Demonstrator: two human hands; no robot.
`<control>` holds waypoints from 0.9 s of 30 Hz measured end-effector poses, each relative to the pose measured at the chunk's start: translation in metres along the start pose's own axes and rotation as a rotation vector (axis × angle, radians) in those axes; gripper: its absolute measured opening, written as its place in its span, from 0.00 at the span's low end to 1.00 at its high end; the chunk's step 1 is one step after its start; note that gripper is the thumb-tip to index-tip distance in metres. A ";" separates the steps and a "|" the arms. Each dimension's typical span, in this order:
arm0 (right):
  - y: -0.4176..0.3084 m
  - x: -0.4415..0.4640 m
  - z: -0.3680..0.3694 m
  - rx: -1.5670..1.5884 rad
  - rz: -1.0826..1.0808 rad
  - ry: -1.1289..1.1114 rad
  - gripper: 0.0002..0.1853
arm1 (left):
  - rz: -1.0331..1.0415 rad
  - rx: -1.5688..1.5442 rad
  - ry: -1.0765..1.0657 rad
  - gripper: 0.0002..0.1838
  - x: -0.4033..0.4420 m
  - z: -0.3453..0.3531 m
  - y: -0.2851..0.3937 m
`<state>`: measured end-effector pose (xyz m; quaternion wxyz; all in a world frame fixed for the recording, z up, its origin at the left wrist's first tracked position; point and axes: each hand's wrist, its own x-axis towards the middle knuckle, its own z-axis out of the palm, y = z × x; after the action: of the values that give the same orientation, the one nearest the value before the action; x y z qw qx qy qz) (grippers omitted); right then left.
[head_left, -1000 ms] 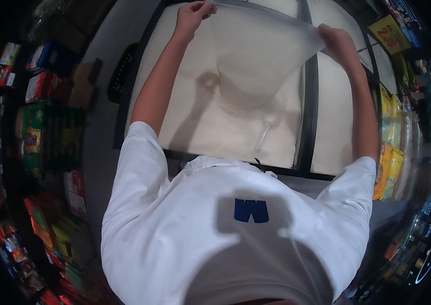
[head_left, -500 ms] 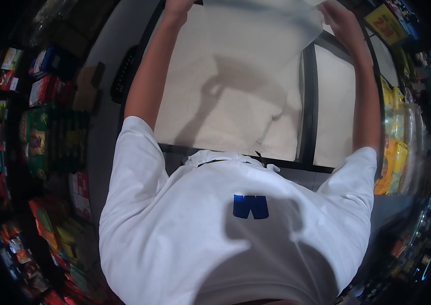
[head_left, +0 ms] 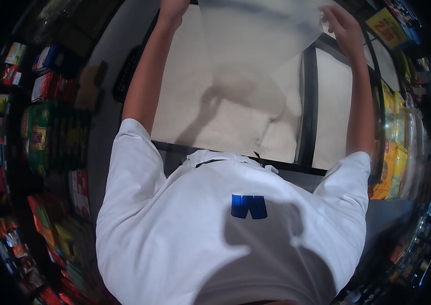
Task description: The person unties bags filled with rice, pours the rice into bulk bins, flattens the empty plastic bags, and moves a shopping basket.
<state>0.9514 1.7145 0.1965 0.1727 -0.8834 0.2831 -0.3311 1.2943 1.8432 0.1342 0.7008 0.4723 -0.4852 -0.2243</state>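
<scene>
A thin translucent plastic bag (head_left: 256,35) hangs above a bin of pale grains or powder (head_left: 235,127), and its shadow falls on the pale surface. My left hand (head_left: 176,11) is at the top edge beside the bag's left side; its fingers are cut off by the frame. At the bag's right edge is my right hand (head_left: 338,23), with its fingers bent and partly apart. No clear grip on the bag shows there. The bag's upper part lies outside the view.
Black dividers (head_left: 308,107) separate the bin from more pale bins (head_left: 333,112) on the right. A yellow price sign (head_left: 387,28) stands at the upper right, above yellow packages (head_left: 393,165). Green packages (head_left: 37,134) and other packaged goods line the left.
Both hands have moved; my left hand has gone up to the frame's top edge. The right hand's fingers have loosened from the bag's corner, and the bag's lower edge has risen.
</scene>
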 end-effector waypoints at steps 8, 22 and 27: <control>0.005 0.004 0.013 0.234 0.241 -0.050 0.13 | -0.092 0.137 0.037 0.13 0.004 -0.015 -0.018; -0.040 0.004 0.043 0.489 -0.042 0.191 0.14 | -0.117 -0.418 -0.001 0.11 0.005 -0.033 -0.023; -0.072 -0.021 0.054 0.480 -0.292 0.220 0.10 | -0.048 -0.539 0.040 0.14 -0.012 -0.056 -0.021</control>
<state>1.0029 1.7904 0.1830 0.2955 -0.8077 0.0838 -0.5033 1.3423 1.8675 0.1055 0.8053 0.2843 -0.3827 -0.3524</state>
